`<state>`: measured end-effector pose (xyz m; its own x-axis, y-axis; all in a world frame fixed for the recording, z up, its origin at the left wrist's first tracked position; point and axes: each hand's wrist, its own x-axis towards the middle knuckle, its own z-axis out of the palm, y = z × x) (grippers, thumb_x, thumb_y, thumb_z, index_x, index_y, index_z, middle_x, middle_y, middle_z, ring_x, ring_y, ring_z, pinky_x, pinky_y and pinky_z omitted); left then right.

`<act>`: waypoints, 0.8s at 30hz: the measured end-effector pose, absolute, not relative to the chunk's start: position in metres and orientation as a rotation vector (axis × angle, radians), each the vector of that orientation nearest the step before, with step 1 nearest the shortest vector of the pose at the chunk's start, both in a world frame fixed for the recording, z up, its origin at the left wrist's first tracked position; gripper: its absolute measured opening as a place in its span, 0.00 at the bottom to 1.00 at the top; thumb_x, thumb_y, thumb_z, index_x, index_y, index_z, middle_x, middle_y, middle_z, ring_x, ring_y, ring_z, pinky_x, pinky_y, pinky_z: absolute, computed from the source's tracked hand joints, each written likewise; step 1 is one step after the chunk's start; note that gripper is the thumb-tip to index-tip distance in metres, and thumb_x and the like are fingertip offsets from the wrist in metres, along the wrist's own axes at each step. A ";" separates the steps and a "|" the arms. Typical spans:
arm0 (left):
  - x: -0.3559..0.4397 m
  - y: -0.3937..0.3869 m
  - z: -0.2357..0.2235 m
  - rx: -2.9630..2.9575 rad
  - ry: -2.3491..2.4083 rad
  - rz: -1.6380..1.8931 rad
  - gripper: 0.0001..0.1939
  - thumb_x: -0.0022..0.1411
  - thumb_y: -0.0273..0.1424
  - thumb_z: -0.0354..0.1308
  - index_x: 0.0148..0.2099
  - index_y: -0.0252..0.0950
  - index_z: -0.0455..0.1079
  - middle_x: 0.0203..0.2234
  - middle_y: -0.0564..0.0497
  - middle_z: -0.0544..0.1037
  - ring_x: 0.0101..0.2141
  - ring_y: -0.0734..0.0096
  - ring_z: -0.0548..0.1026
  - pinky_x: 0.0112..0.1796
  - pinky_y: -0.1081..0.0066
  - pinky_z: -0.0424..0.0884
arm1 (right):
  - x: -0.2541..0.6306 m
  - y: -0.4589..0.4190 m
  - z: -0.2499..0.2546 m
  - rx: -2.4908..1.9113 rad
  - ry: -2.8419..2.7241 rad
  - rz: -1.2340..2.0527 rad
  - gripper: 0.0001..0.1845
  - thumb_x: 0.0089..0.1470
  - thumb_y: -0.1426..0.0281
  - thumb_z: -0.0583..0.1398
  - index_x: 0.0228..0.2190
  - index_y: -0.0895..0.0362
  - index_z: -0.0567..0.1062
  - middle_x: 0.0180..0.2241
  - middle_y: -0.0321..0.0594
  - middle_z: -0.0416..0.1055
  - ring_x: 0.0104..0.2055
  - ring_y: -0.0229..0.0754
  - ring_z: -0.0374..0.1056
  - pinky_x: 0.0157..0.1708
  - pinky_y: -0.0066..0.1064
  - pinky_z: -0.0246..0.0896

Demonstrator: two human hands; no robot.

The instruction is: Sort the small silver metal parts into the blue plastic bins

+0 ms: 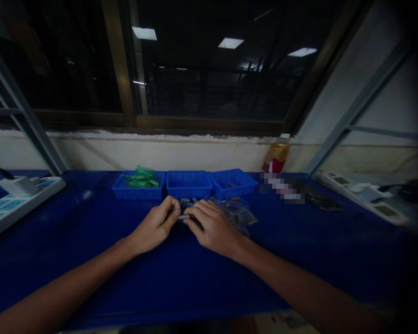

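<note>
My left hand (156,226) and my right hand (212,226) meet at the middle of a blue table (90,241). Both are closed in a pinch on a small grey part (183,216) held between them, too dim to name. Just behind and to the right of my right hand lies a heap of small clear bags (238,212) with dark pieces inside. Three blue trays stand in a row behind the hands: the left tray (125,192) holds green bags (141,177), the middle tray (188,189) looks bare, and the right tray (232,185) has a few small bits.
A white power strip (17,199) with a plugged adapter lies at the far left. Another power strip (358,195) lies at the right. A yellow-red bottle (276,157) stands by the wall beneath a dark window. Dark flat items (320,200) rest right of the trays.
</note>
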<state>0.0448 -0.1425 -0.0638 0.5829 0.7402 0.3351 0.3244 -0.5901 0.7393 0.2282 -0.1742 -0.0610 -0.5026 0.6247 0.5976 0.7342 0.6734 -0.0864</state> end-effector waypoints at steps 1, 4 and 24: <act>0.044 -0.144 -0.063 2.217 0.826 0.862 0.09 0.65 0.34 0.42 0.39 0.35 0.59 0.27 0.55 0.65 0.29 0.75 0.64 0.31 0.74 0.61 | 0.229 -0.174 -0.061 -1.042 -2.262 -0.206 0.09 0.58 0.68 0.51 0.32 0.59 0.69 0.29 0.39 0.68 0.32 0.38 0.61 0.34 0.32 0.55; 0.044 -0.145 -0.060 2.366 0.742 0.884 0.09 0.63 0.33 0.47 0.43 0.35 0.61 0.31 0.52 0.69 0.33 0.73 0.67 0.36 0.72 0.63 | 0.230 -0.173 -0.061 -1.052 -2.212 -0.139 0.11 0.59 0.70 0.49 0.29 0.59 0.69 0.27 0.39 0.68 0.30 0.37 0.61 0.33 0.31 0.55; 0.042 -0.139 -0.063 2.433 0.861 0.749 0.17 0.65 0.35 0.42 0.28 0.33 0.64 0.21 0.54 0.68 0.24 0.77 0.67 0.28 0.76 0.61 | 0.228 -0.175 -0.065 -1.054 -2.219 -0.014 0.05 0.55 0.70 0.54 0.32 0.57 0.68 0.30 0.39 0.68 0.33 0.38 0.63 0.36 0.32 0.58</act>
<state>0.0422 -0.1393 -0.0631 0.6578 0.6728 0.3386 0.4282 -0.7039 0.5667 0.2277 -0.1751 -0.0654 -0.4478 0.6839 0.5760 0.6913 0.6734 -0.2621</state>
